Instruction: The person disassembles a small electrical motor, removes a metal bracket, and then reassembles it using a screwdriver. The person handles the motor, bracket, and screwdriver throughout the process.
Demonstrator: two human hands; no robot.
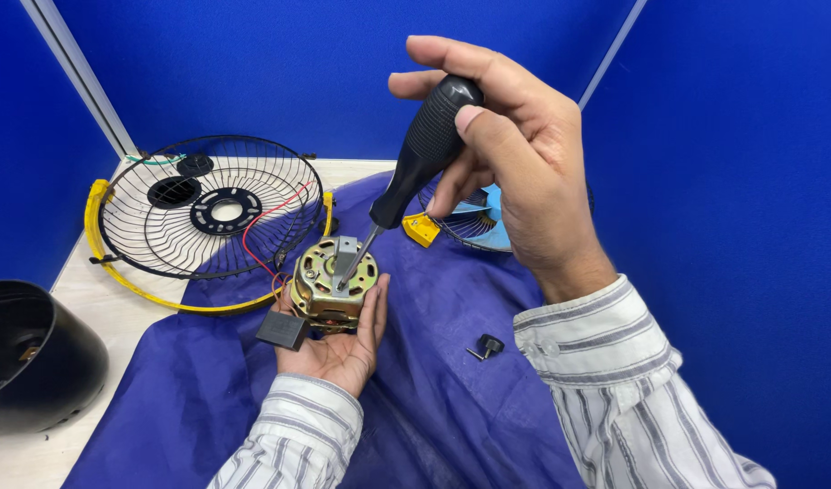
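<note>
— Head view: why does the left hand [336,344] lie palm up under the motor [334,282]?

— It cradles the motor so the flat face points up. The grip is curled loosely around the housing, with the black capacitor [282,330] hanging on red wires just beside the fingers.

— And the right hand [497,154]?

— Its grip is pressed around the black handle of the screwdriver [414,163], held steeply so the tip meets the motor's top plate, just above the left palm.

— Anything near?

— Beyond the left grip, a wire fan guard [207,213] rests on the tabletop [99,308]; a small black knob [488,346] lies on the blue cloth [434,380] below the right wrist.
</note>
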